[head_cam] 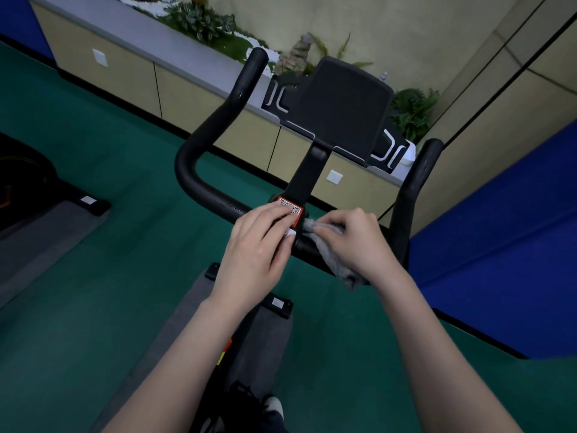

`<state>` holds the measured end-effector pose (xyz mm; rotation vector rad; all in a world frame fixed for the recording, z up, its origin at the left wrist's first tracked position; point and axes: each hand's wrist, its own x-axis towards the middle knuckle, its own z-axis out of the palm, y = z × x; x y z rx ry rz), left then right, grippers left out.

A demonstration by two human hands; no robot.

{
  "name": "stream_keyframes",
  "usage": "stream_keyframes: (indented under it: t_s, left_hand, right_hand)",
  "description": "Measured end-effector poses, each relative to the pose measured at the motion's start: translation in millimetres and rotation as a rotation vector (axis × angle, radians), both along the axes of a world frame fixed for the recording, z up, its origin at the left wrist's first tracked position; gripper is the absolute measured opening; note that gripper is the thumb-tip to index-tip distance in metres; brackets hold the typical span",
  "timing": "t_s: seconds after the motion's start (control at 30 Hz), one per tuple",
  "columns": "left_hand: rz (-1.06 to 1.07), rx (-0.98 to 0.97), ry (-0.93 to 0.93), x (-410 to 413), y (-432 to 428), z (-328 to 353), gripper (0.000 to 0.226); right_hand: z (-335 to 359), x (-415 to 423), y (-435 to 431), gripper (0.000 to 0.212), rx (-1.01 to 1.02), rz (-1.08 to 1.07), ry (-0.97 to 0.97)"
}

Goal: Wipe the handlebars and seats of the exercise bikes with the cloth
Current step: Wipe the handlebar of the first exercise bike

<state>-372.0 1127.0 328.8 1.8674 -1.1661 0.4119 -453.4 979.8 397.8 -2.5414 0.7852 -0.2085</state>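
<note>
Head view: left hand [257, 248] rested on the centre of the black handlebar [199, 185], its fingers [274, 214] lying together and nearly straight across the QR label [293, 210] on the clamp. Right hand [354, 242] was just to the right of those fingers, its own fingers [331, 225] curled and clamped on the grey cloth [343, 267], pressing it to the bar. The loose end of the cloth hung below the knuckles. Console holder [340, 114] stood beyond both sets of fingers. Grey mat [175, 332] lay on the green floor [93, 276] beneath the wrists.
</note>
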Motion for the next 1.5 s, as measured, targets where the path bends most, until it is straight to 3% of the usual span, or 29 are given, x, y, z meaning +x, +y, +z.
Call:
stream_keyframes:
  t_s: [0.27,0.5,0.63,0.83,1.07,1.27,1.5]
  left_hand:
    - [0.003,-0.008,-0.018,-1.0,-0.7,-2.0,0.028]
    - [0.038,0.017,-0.024,-3.9,-0.8,-0.4,0.029]
    - [0.06,0.032,-0.048,-7.0,-0.6,3.3,0.028]
    - [-0.024,0.126,-0.06,-15.5,-11.9,16.8,0.025]
    - [-0.014,0.19,-0.013,-19.8,-11.4,16.0,0.019]
    - [-0.044,0.216,-0.006,-18.4,-9.5,19.2,0.018]
    - [-0.175,0.281,0.039,-9.4,-0.8,23.3,0.033]
  right_hand:
    - [3.4,-9.4,-19.7,0.022,0.075,0.082,0.217]
    - [3.5,0.2,-4.4,0.018,0.016,0.093,0.127]
    - [4.4,-35.2,-13.7,0.019,-0.106,0.066,0.092]
    - [-15.2,-59.1,16.6,0.023,-0.354,0.026,-0.222]
    - [-36.6,-85.8,3.8,0.007,-0.375,-0.09,-0.554]
    - [-53.8,-80.4,29.3,0.013,-0.41,-0.081,-0.661]
    - [-63.7,-85.5,42.9,0.021,-0.339,-0.345,-0.752]
